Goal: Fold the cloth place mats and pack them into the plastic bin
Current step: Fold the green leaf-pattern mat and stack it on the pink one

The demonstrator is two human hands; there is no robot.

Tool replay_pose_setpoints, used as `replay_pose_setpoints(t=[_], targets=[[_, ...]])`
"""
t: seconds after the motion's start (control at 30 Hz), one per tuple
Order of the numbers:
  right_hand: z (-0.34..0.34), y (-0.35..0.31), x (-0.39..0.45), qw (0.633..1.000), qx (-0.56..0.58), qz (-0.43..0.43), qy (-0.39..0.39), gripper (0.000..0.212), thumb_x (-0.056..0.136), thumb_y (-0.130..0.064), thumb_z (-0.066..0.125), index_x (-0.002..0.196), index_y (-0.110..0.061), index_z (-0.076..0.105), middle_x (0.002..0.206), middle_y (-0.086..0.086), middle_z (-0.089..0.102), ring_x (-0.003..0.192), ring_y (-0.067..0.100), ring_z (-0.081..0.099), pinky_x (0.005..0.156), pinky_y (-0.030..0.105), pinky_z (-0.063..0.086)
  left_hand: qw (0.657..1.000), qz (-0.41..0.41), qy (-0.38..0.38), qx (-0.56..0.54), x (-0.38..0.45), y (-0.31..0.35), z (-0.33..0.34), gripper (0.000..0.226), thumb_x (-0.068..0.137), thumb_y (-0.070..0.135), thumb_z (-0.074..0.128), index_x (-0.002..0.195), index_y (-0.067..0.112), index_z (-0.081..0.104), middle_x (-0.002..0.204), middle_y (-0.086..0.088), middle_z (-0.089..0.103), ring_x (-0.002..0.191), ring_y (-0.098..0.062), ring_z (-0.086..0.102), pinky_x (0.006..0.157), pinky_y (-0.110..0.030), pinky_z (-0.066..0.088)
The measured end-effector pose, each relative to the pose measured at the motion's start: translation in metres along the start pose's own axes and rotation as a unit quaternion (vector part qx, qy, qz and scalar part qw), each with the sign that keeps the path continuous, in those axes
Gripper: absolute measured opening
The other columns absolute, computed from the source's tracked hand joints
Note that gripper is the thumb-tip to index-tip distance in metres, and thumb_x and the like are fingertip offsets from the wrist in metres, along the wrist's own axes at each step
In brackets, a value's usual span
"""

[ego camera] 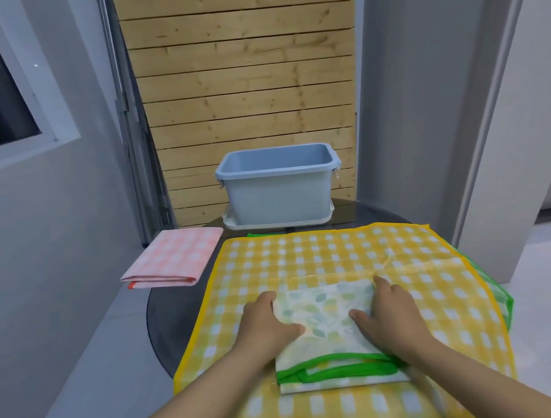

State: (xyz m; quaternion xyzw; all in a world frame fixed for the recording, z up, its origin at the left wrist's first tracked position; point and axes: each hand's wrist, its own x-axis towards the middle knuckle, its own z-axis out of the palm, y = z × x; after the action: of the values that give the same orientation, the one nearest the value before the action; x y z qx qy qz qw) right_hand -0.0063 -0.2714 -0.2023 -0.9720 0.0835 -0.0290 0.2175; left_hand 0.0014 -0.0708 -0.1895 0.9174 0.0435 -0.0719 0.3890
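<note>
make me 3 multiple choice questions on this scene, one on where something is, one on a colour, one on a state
1. Where does the folded pink mat lie?
A. inside the bin
B. on the table, left of the yellow checked mat
C. under the leaf-print mat

2. What colour is the trim of the folded leaf-print mat?
A. green
B. red
C. black

3. What state is the plastic bin in?
A. lidded shut
B. tipped on its side
C. upright and open-topped

Answers:
1 B: it sits at the table's left edge, beside the yellow mat.
2 A: a green border shows along its near edge.
3 C: its rim faces up with no lid on top.

Left hand and right hand grip the leaf-print mat's sides.
</note>
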Motion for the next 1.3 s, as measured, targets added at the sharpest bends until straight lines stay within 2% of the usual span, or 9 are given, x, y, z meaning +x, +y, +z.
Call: replay_pose_setpoints(t=[0.1, 0.17, 0.3, 0.43, 0.7, 0.83, 0.97, 1.1, 1.3], targets=[[-0.01, -0.003, 0.009, 0.993, 0.096, 0.061, -0.031, 0.063, 0.085, -0.037, 0.065, 0.134, -0.004, 0.04, 0.122, 0.013, 0.056, 0.106, 0.028, 0.056, 0.077, 0.032, 0.044, 0.985, -0.076, -0.017, -0.154, 0.006, 0.003, -0.006, 0.08, 0.071, 0.019, 0.082, 0.139, 0.011, 0.041, 0.136, -0.003, 0.05, 0.116, -0.021, 0.055, 0.089, -0.028, 0.047], [-0.014, -0.006, 0.015, 0.982, 0.157, 0.089, -0.052, 0.029, 0.084, -0.028, 0.069, 0.1, -0.006, 0.058, 0.09, 0.011, 0.063, 0.076, 0.023, 0.058, 0.064, 0.03, 0.041, 0.971, -0.091, -0.037, -0.218, 0.006, 0.004, -0.009, 0.038, 0.072, 0.007, 0.08, 0.107, 0.009, 0.065, 0.118, -0.009, 0.066, 0.093, -0.021, 0.066, 0.078, -0.032, 0.055], [-0.028, -0.013, 0.016, 0.959, 0.237, 0.121, -0.098, 0.034, 0.085, -0.022, 0.067, 0.064, -0.007, 0.045, 0.062, 0.006, 0.047, 0.053, 0.019, 0.043, 0.048, 0.026, 0.031, 0.956, -0.084, -0.053, -0.276, 0.002, 0.009, -0.019, 0.012, 0.079, 0.004, 0.073, 0.089, 0.007, 0.068, 0.09, -0.006, 0.072, 0.074, -0.018, 0.068, 0.056, -0.024, 0.053], [-0.032, -0.023, 0.019, 0.925, 0.348, 0.122, -0.087, 0.027, 0.089, -0.019, 0.063, 0.072, -0.006, 0.047, 0.067, 0.008, 0.05, 0.058, 0.021, 0.047, 0.051, 0.027, 0.035, 0.927, -0.067, -0.062, -0.363, 0.001, 0.008, -0.03, 0.024, 0.086, 0.008, 0.066, 0.11, 0.008, 0.064, 0.102, -0.009, 0.072, 0.094, -0.028, 0.069, 0.086, -0.042, 0.055], [-0.032, -0.052, 0.042, 0.863, 0.491, 0.115, 0.038, 0.023, 0.086, -0.019, 0.065, 0.103, -0.007, 0.055, 0.092, 0.015, 0.065, 0.077, 0.031, 0.064, 0.07, 0.037, 0.052, 0.884, -0.019, -0.137, -0.447, 0.0, -0.004, -0.047, 0.023, 0.09, 0.018, 0.061, 0.113, 0.014, 0.063, 0.109, -0.005, 0.072, 0.105, -0.024, 0.066, 0.099, -0.043, 0.047], [-0.024, -0.06, 0.051, 0.896, 0.432, 0.1, 0.013, 0.063, 0.082, -0.023, 0.07, 0.133, -0.018, 0.033, 0.117, 0.012, 0.056, 0.102, 0.033, 0.059, 0.085, 0.041, 0.05, 0.903, 0.024, -0.021, -0.429, 0.002, -0.005, -0.051, 0.017, 0.09, 0.009, 0.061, 0.104, 0.012, 0.068, 0.101, -0.005, 0.074, 0.095, -0.022, 0.07, 0.085, -0.035, 0.054], [-0.02, -0.084, 0.046, 0.943, 0.328, -0.027, 0.047, 0.042, 0.081, -0.022, 0.07, 0.12, -0.019, 0.058, 0.126, 0.007, 0.053, 0.122, 0.024, 0.047, 0.1, 0.04, 0.041, 0.931, 0.068, 0.144, -0.329, 0.007, -0.004, -0.06, 0.012, 0.089, 0.011, 0.062, 0.093, 0.018, 0.071, 0.091, 0.002, 0.074, 0.087, -0.018, 0.07, 0.082, -0.039, 0.056], [-0.034, -0.115, 0.028, 0.874, 0.467, -0.112, -0.076, 0.037, 0.087, -0.03, 0.064, 0.122, -0.02, 0.059, 0.12, -0.003, 0.062, 0.107, 0.012, 0.059, 0.086, 0.027, 0.049, 0.934, 0.127, 0.218, -0.254, 0.009, 0.004, -0.065, 0.011, 0.089, 0.014, 0.061, 0.089, 0.016, 0.072, 0.082, 0.003, 0.072, 0.076, -0.016, 0.065, 0.07, -0.03, 0.051], [-0.04, -0.136, 0.03, 0.801, 0.56, -0.14, -0.158, 0.049, 0.085, -0.045, 0.059, 0.131, -0.028, 0.055, 0.127, -0.009, 0.061, 0.118, 0.017, 0.057, 0.096, 0.037, 0.05, 0.932, 0.216, 0.181, -0.229, 0.006, 0.02, -0.06, 0.016, 0.094, 0.03, 0.055, 0.09, 0.028, 0.071, 0.061, 0.011, 0.054, 0.059, -0.006, 0.045, 0.055, -0.02, 0.035]])
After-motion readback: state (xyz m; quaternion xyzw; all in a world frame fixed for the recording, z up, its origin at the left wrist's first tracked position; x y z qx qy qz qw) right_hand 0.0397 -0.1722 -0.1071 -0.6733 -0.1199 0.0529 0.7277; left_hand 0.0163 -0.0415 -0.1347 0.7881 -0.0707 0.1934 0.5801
